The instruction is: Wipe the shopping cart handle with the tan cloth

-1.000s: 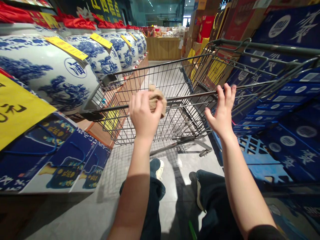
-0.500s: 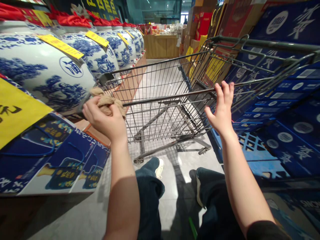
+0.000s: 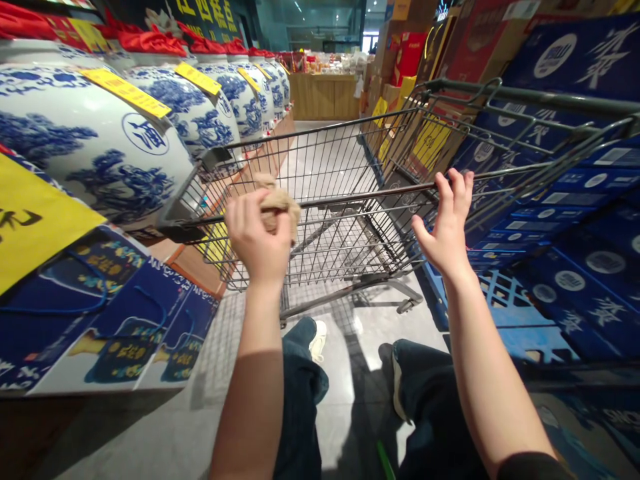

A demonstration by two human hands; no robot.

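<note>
A wire shopping cart [image 3: 330,257] stands sideways in front of me, its handle bar at the upper right. My left hand [image 3: 260,237] is closed around a tan cloth [image 3: 280,208], which is bunched over the near top rim of the basket, left of the middle. The rim under the cloth is hidden. My right hand [image 3: 447,227] rests its fingertips on the same rim farther right, thumb spread away and fingers apart. Bare wire mesh shows between the two hands.
Large blue-and-white jars [image 3: 125,147] with red cloth tops line the left, above blue gift boxes [image 3: 125,320]. Stacked blue cartons [image 3: 570,273] rise on the right beside a light blue pallet [image 3: 520,320]. A wooden counter [image 3: 325,97] stands far back.
My left hand has slid the tan cloth rightward along the near rim, away from the basket's left corner. My right hand stays at nearly the same place on the rim.
</note>
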